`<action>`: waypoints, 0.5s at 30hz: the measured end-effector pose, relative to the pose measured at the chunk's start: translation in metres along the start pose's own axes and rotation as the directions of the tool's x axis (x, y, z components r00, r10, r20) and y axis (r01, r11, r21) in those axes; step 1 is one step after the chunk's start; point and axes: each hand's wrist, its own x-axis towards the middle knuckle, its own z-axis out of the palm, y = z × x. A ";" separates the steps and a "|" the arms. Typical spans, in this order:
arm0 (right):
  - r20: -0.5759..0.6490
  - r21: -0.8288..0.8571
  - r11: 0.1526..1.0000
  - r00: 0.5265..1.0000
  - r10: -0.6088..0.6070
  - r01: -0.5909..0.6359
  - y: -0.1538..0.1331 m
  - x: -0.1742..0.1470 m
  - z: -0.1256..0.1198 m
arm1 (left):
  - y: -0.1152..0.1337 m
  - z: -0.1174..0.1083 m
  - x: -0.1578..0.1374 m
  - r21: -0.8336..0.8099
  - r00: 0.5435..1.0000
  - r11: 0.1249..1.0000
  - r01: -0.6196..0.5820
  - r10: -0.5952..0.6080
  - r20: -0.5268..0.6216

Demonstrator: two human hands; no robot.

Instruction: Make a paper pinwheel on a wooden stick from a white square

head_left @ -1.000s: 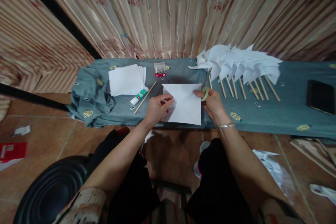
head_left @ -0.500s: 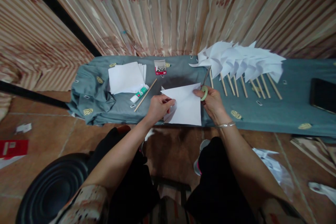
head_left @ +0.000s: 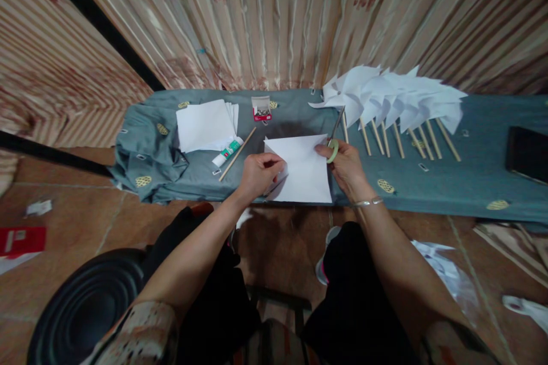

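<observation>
A square white sheet of paper [head_left: 306, 174] with a raised left edge lies between my hands at the front of the cloth-covered bench. My left hand [head_left: 262, 174] pinches the paper near its left side. In my right hand [head_left: 346, 165] are scissors [head_left: 333, 150] with pale green handles, their blades pointing away from me. The right thumb also rests at the paper's upper right corner. Left of the sheet lie a wooden stick [head_left: 237, 154] and a white-and-green glue tube [head_left: 228, 152].
A stack of white paper [head_left: 203, 125] sits at the left, beside a small red box [head_left: 261, 109] of metal pins. Several paper pinwheels [head_left: 394, 97] on sticks lie at the back right. A dark phone-like object [head_left: 528, 154] rests far right. A black round stool [head_left: 88, 308] stands on the floor.
The paper has turned slightly, its lower right corner shifting a little to the right. My left fingers have moved slightly at the left edge. The scissors stay in my right hand.
</observation>
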 end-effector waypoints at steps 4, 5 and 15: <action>-0.034 0.005 1.000 0.999 0.001 -0.001 0.002 0.002 -0.002 | 0.001 -0.001 -0.001 -0.008 1.000 1.000 -0.007 0.007 -0.017; -0.041 0.008 1.000 0.999 -0.005 0.006 0.002 0.003 -0.003 | 0.001 -0.004 0.000 -0.013 0.999 1.000 -0.016 0.016 -0.029; -0.124 0.126 0.992 0.992 -0.012 0.027 0.001 0.010 -0.010 | 0.004 -0.046 0.016 -0.299 0.938 0.944 -0.136 0.026 -0.345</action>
